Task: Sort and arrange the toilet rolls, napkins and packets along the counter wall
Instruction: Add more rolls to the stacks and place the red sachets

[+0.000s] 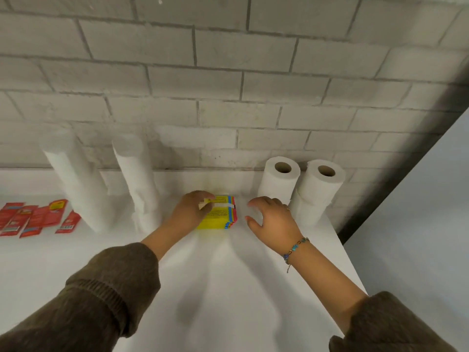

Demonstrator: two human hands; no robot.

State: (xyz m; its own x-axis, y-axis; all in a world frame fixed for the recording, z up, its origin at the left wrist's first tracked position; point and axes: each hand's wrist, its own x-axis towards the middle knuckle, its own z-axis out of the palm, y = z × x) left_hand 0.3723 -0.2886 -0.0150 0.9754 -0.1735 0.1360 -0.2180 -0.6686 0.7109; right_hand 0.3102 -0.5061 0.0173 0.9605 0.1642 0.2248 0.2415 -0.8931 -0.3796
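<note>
Gripping the napkin pack [219, 212], the left hand [190, 212] worked beside the rolls [302, 191]; the right hand [271, 217] hovered spread, empty. Red packets [33, 217] left of the napkins lay unsorted.

Brown knit sleeves [109, 283], ribbed cuffs; beaded bracelet [295, 248] on right wrist.

Storeroom-like – white counter [228, 275], grey brick wall [228, 85].

Left hand [189, 212] covering the near-left part of the yellow packet [220, 215], its print too small to read, red packets [33, 219] cut off at left edge, tall white rolls [76, 184] motion-blurred
</note>
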